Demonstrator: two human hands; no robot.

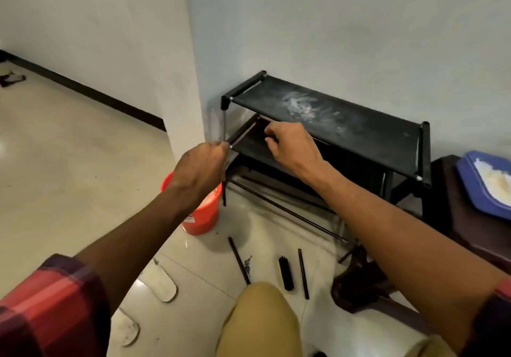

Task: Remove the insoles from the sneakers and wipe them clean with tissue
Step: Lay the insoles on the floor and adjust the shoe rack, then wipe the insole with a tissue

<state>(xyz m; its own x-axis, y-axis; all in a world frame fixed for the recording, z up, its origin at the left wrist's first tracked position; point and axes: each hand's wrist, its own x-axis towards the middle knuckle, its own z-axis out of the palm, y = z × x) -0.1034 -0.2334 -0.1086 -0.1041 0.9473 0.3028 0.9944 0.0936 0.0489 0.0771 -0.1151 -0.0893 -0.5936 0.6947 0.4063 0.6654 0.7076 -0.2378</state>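
Two pale insoles lie flat on the tiled floor at lower left, one [163, 282] nearer the rack and one [125, 327] close to my sleeve. No sneaker shows. My left hand [203, 167] grips the front-left corner of a black shoe rack [359, 132], at the joint of its middle shelf and the upright pole. My right hand [290, 145] curls its fingers round the front rod of that middle shelf, just right of the left hand. The rack's top shelf is dusty with white smears.
An orange bucket [200, 215] stands on the floor under my left hand. Loose dark rods [239, 261] [303, 273], a black brush [286, 273] and keys [248, 264] lie before my knee [260, 320]. A dark brown stool [453, 218] at right bears a blue tray [470, 188] of white material.
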